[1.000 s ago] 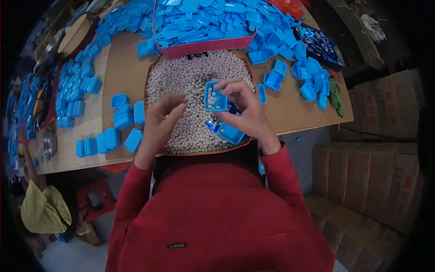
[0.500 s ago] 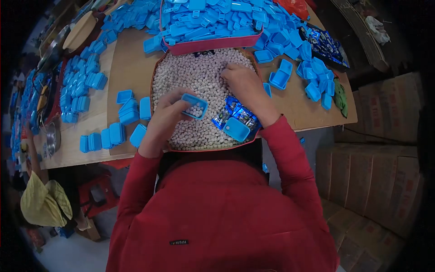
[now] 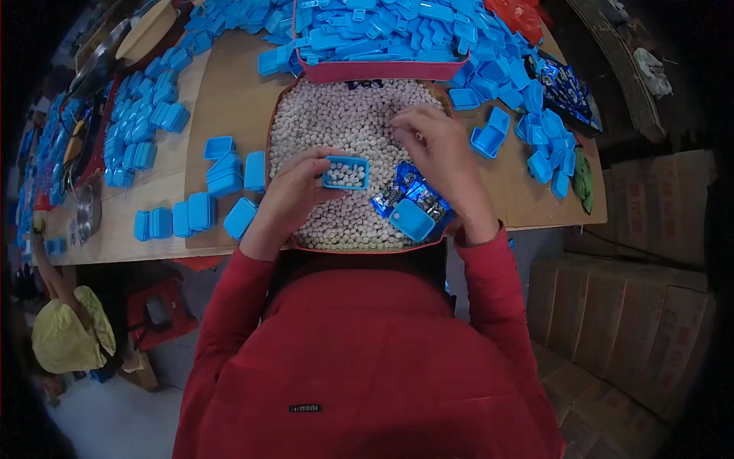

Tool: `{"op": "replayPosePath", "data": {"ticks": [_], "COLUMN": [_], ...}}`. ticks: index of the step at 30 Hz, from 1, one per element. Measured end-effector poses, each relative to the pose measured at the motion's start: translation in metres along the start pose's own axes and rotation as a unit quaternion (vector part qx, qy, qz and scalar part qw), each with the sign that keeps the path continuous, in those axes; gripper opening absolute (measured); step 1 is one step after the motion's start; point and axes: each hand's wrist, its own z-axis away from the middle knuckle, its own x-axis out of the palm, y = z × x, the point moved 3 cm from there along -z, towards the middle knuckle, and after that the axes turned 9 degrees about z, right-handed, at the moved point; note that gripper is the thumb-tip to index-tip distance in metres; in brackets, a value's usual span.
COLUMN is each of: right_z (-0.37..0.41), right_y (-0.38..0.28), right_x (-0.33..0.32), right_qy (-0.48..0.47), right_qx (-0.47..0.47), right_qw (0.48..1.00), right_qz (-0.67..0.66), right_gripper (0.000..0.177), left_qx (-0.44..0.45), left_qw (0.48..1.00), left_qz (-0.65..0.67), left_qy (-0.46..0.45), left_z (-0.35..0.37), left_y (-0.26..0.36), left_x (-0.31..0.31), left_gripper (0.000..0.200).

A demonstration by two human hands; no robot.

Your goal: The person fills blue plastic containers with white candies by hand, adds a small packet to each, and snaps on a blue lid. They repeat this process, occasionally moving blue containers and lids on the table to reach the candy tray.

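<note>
My left hand grips a small blue plastic box by its left end, tilted towards me, with several white round pellets inside. Below it spreads a wide, red-rimmed tray filled with the same pellets. Over the tray's right side, my right hand has its fingers curled and pointing left, close above the pellets; whatever they hold is hidden. Nearer to me, several shiny blue packets lie on the pellets. Another blue box rests against them, holding a single pellet.
A pink-rimmed container heaped with blue plastic pieces stands behind the tray. Blue boxes line the table's left; loose ones lie right, near a tray of packets. Cardboard cartons are stacked right. Another person's arm shows far left.
The view has shifted slightly. The box in my left hand has turned level sideways and shows more pellets. My right hand has lifted a little, its fingers less tightly folded.
</note>
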Motion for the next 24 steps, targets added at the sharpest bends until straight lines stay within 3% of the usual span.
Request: {"op": "replayPosePath", "data": {"ticks": [2,4,5,8,10,12,13,16,19,20,24], "right_z": [0.007,0.013,0.017,0.018,0.017,0.022,0.023,0.014,-0.009,-0.015,-0.020], "right_y": [0.028,0.045,0.047,0.042,0.033,0.047,0.060,0.106,0.137,0.151,0.127], "right_x": [-0.001,0.005,0.009,0.008,-0.006,-0.019,-0.023,-0.037,-0.028,-0.022,-0.052], "right_qy": [-0.016,-0.024,-0.020,0.007,0.106,0.165,0.192,0.117,0.019,-0.044,0.067], "right_qx": [0.011,0.008,-0.008,-0.020,-0.034,0.063,0.084,0.098,0.056,0.050,-0.008], "right_qw": [0.989,0.970,0.970,0.976,0.989,0.984,0.975,0.956,0.927,0.915,0.982], "right_qz": [0.147,0.243,0.242,0.216,0.096,0.035,0.076,0.252,0.371,0.398,0.178], "right_gripper": [0.010,0.007,0.008,0.007,0.008,0.007,0.007,0.020,0.018,0.010,0.013], "left_qx": [-0.034,0.045,0.086,-0.014,0.031,0.087,0.081,0.076,0.062,0.069,0.095], "left_qw": [0.999,0.996,0.988,0.999,0.993,0.979,0.977,0.971,0.982,0.984,0.988], "left_qz": [0.041,-0.067,-0.119,0.027,-0.116,-0.184,-0.197,-0.218,-0.172,-0.160,-0.120], "left_qy": [-0.001,-0.027,-0.050,0.014,0.005,0.001,0.009,0.058,0.054,0.032,-0.038], "left_z": [0.001,0.002,0.000,0.004,0.004,0.005,0.004,0.005,0.004,0.005,0.005], "left_y": [0.005,0.001,-0.002,0.005,0.005,0.004,0.003,0.004,0.002,0.003,0.005], "left_x": [0.007,-0.001,-0.003,0.013,0.013,0.020,0.020,0.023,0.016,0.019,0.024], "left_gripper": [0.027,0.026,0.026,0.032,0.031,0.029,0.028,0.021,0.023,0.026,0.045]}}
